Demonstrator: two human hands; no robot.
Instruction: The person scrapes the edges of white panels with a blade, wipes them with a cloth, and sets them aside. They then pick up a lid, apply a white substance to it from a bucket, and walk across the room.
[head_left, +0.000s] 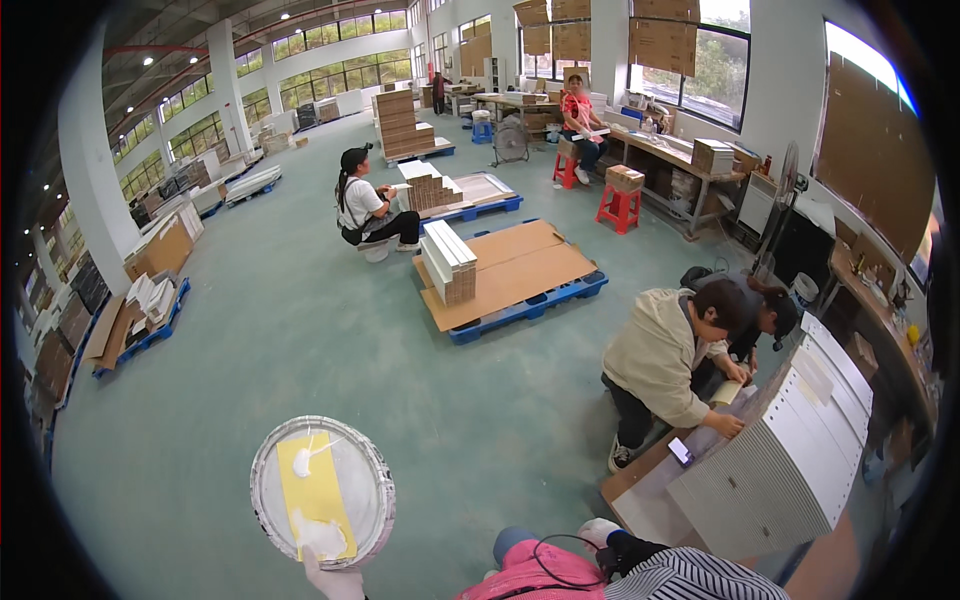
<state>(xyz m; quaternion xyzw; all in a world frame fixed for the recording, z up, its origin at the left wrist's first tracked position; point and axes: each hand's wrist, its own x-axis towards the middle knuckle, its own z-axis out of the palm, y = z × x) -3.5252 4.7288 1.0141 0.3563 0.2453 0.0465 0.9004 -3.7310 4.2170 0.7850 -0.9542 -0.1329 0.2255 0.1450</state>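
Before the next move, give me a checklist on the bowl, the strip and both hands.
1. Left hand grips the bowl at its near rim: ok.
2. Bowl held level: cannot tell, it faces the camera.
3. Yellow strip lies inside the bowl: ok.
4. White paste on the strip, both ends: ok.
5. Right hand visible: not ok, only a striped sleeve shows.
6. Green floor ahead free of people: ok.

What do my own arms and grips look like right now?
The left grip, on the round pan, seems to wear a white glove; its arm is out of frame. The right arm has a black-and-white striped sleeve with a dark cuff. The white shape beyond it may be the gloved right grip, but that is unclear. A thin black cable loops over a pink garment.
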